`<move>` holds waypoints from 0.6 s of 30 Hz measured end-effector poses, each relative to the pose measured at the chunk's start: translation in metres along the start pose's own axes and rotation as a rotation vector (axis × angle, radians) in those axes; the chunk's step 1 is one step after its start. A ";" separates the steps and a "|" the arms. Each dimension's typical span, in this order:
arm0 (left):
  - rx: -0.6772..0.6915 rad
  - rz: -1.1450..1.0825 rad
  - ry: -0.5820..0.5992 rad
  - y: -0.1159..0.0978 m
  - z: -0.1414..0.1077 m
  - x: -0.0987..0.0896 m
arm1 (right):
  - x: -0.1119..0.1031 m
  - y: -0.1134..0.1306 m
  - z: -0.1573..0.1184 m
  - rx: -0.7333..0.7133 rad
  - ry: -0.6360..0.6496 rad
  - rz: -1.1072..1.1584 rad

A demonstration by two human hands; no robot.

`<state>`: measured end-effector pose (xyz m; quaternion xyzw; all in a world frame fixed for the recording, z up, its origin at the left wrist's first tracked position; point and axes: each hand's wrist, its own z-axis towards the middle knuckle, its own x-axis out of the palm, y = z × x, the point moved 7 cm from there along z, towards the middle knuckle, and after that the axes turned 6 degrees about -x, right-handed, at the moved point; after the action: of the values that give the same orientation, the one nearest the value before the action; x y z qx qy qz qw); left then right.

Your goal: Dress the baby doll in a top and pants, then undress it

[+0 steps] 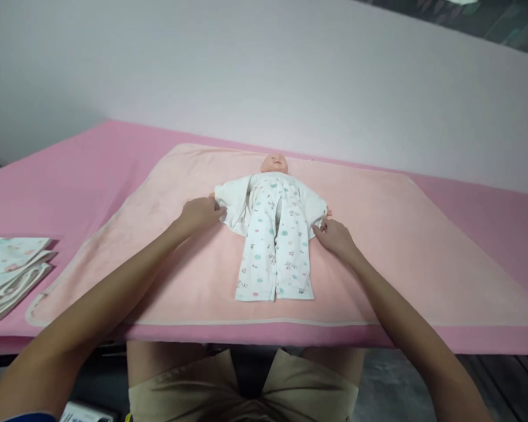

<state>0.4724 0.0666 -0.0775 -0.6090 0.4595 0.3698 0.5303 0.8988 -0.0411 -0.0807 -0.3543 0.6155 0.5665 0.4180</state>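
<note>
A baby doll (275, 163) lies face up, its head at the far end. Its body is covered by a white baby top (234, 205) with the sleeves spread to both sides. Over the front of it lie small white baby pants (259, 258) with a coloured print, legs toward me. My left hand (202, 213) pinches the top's edge near the left cuff, beside the doll's small hand. On the other side, my right hand (335, 237) has its fingers closed on the top's lower edge below the right cuff.
Beneath the doll is a pink fleece blanket (400, 264), laid flat on a table with a pink cover (83, 164). Folded printed cloths (13, 266) sit at the left edge. A pale wall (290, 76) rises behind the table.
</note>
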 end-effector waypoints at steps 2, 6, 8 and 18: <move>0.030 -0.022 0.060 -0.013 0.005 -0.013 | -0.014 0.012 0.005 -0.017 0.045 0.108; 0.247 -0.236 -0.321 -0.073 -0.014 -0.068 | -0.072 0.062 0.006 -0.299 -0.310 0.362; 0.465 -0.280 -0.492 -0.117 -0.046 -0.081 | -0.083 0.103 -0.004 -0.552 -0.417 0.320; 0.647 -0.275 -0.399 -0.097 -0.097 -0.005 | -0.019 0.102 -0.046 -0.741 -0.174 0.201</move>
<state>0.5601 -0.0270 -0.0273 -0.3828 0.3544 0.2427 0.8179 0.8084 -0.0764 -0.0215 -0.3701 0.3632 0.8162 0.2549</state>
